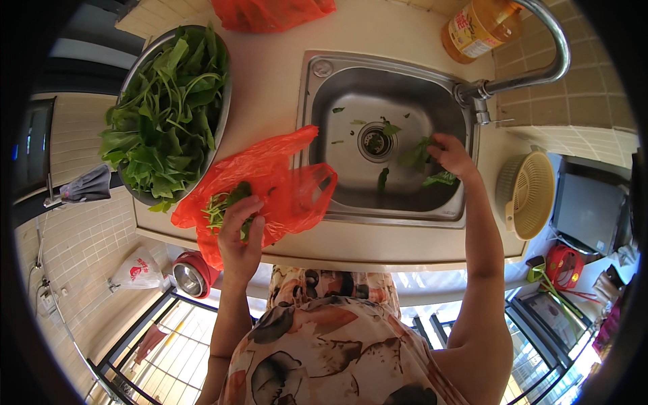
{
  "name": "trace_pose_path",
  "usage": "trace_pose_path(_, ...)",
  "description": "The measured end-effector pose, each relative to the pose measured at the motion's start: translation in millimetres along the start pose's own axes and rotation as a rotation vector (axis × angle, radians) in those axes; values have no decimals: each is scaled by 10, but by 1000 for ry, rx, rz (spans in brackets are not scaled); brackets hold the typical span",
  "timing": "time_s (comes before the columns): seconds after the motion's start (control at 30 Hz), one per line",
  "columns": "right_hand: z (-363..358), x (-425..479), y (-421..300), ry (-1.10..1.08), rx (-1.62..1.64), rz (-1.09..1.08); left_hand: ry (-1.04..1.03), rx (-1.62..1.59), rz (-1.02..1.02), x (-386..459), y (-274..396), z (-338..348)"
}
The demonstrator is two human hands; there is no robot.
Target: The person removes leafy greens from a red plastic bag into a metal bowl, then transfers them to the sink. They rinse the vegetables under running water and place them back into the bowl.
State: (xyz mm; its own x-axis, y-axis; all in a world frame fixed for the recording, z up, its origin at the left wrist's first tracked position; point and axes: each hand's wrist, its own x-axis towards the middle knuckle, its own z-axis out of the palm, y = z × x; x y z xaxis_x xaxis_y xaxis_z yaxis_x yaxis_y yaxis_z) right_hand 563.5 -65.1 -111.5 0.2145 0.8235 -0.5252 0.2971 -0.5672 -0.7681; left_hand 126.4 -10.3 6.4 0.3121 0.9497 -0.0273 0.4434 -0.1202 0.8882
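Note:
Inside the stainless steel sink [349, 195], my right hand [452, 156] pinches some leafy greens [416, 156] near the right wall. Another leaf [440, 178] lies just below that hand. Loose leaf scraps are scattered around the drain strainer [375, 142]. My left hand [240, 225] is over a red plastic bag [288, 200] spread on the counter, its fingers at a small heap of cut stems and leaves [216, 210]. Whether these fingers grip any of the heap is hard to see. A large metal basin [226, 109] piled with leafy greens [169, 111] stands left of the sink.
A curved faucet [559, 55] rises at the sink's right rim. Behind it stands a labelled plastic bottle [476, 30] of orange liquid. Another red bag [273, 12] lies at the counter's far side. To the right is a beige plastic colander [532, 195]. The counter's front edge [354, 258] runs before me.

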Motion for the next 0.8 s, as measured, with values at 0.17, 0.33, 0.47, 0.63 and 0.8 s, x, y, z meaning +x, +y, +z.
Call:
trace_pose_path(0.17,146,-128,-250,-68,496,150,-2,-32,3,35,38,-9)
trace_pose_path(0.33,165,-320,-617,-276,867,91,-34,-78,-6,48,48,6)
trace_pose_path(0.47,284,-426,-943,-397,933,42,-117,-116,100,212,179,156)
trace_pose_path(0.63,571,-575,-1440,-499,869,81,-231,-171,200,516,645,647)
trace_pose_path(0.8,660,-717,-1600,-412,859,38,-463,-543,-254,557,517,861)
